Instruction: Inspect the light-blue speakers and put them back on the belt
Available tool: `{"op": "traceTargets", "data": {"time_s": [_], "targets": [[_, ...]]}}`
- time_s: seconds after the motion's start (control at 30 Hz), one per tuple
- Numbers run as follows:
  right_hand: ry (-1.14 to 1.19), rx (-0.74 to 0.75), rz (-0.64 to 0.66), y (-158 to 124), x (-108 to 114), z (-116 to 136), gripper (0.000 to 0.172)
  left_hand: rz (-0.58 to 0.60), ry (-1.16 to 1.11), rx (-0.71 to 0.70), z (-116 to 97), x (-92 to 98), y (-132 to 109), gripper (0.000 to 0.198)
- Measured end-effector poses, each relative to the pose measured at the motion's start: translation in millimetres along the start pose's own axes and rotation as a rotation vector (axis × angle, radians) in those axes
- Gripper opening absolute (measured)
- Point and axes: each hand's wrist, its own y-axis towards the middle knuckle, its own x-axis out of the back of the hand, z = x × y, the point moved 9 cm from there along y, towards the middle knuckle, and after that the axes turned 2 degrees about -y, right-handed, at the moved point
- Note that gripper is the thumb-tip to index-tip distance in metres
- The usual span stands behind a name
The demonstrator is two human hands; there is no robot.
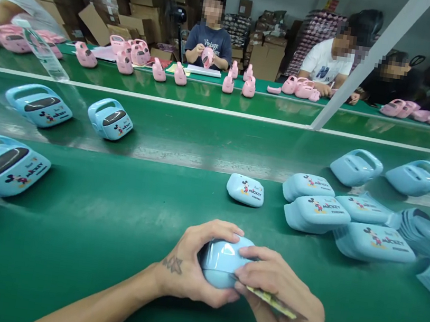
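Note:
My left hand [200, 265] is wrapped round the side of a rounded, glossy light-blue plastic housing [225, 258], thumb below and fingers over the top. A seam runs across the housing's near face. My right hand [281, 287] has its fingertips against the right side of the same housing. A thin, flat yellow-patterned strip [271, 301] sticks out between its thumb and fingers; its tip is hidden, and its exact kind cannot be made out. Just beyond my hands lies a blue cover [245, 190] with a Mickey print.
Stacked blue printed covers [317, 213] lie to the right. Blue handled housings [111, 120] stand at the left and far right. A sloping white post [372, 66] rises beyond the belt. Across from me, several people sit behind pink handled housings [125, 60]; a clear bottle [44, 52] stands far left.

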Motion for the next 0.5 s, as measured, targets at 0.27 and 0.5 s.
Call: {"op": "traceTargets", "data": {"time_s": [0.27,0.5], "targets": [[-0.078,0.066,0.032,0.3,-0.6,8.8,0.02,-0.011,-0.02,-0.091,-4.5,-0.9,0.1,0.069],[-0.136,0.14,0.083,3.2,-2.0,19.2,0.018,-0.027,-0.018,-0.159,-7.0,-3.5,-2.9,0.069]]}}
